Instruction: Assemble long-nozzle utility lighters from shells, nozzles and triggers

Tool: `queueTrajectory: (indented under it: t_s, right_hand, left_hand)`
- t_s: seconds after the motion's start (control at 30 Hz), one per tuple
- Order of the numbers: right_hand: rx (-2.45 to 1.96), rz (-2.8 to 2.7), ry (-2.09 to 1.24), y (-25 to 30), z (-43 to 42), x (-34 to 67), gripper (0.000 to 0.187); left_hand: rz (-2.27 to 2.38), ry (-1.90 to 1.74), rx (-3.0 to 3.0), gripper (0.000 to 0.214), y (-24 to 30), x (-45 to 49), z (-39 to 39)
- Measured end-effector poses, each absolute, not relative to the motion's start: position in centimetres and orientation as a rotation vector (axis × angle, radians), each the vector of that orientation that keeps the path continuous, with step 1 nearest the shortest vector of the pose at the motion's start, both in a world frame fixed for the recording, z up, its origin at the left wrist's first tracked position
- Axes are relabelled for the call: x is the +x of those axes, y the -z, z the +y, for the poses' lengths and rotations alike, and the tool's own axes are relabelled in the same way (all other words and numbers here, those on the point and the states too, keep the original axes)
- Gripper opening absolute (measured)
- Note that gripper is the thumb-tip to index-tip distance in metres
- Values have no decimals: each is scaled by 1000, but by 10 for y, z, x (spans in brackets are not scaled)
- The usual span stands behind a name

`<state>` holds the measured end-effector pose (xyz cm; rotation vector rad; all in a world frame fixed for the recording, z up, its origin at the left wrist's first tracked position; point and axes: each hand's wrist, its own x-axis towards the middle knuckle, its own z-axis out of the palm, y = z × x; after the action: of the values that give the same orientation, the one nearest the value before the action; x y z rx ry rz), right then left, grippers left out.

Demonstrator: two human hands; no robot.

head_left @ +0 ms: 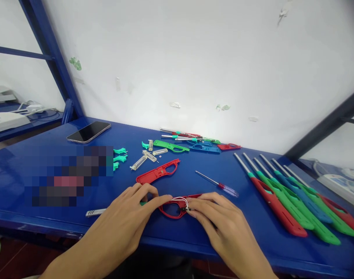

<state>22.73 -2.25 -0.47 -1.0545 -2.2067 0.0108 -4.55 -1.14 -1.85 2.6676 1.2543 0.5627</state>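
Note:
A red lighter handle half [177, 216] lies near the table's front edge, between my two hands. White wires [181, 198] curve over it to a small black part [183, 209]. My left hand [130, 213] is closed at the left end of this half, around the base of a metal lighter tube [95, 212]. My right hand [220, 221] pinches at the right end of the half, fingertips at the wires and black part; the exact hold is partly hidden. Another red handle half [158, 173] lies just beyond my left hand.
A screwdriver [223, 186] lies right of centre. Several assembled lighters [278, 205] lie at right. Clear fuel tanks [139, 162], green triggers [120, 158], a green handle half [171, 146] and loose tubes [179, 137] are farther back. A phone [89, 131] sits at back left, near a pixelated area.

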Motion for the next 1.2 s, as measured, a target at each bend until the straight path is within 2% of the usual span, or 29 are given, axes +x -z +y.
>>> queueTrajectory:
  t_s: [0.3,0.6,0.97,1.2]
  right_hand:
    - [-1065,-2191,-58,6,-22,227,22]
    - [-1111,-2224,1,9,-23,233,33]
    - [-1176,-2314,171,10,-31,232,34]
    - [-1157,-2292,149,8,-30,231,30]
  left_hand:
    - [1227,-628,2692,78,16,-44,-11]
    - [1227,-616,2701,76,16,-44,-9]
    - [1210,-564,2663,79,16,-44,-10]
    - [1205,-540,2642,78,18,-43,-10]
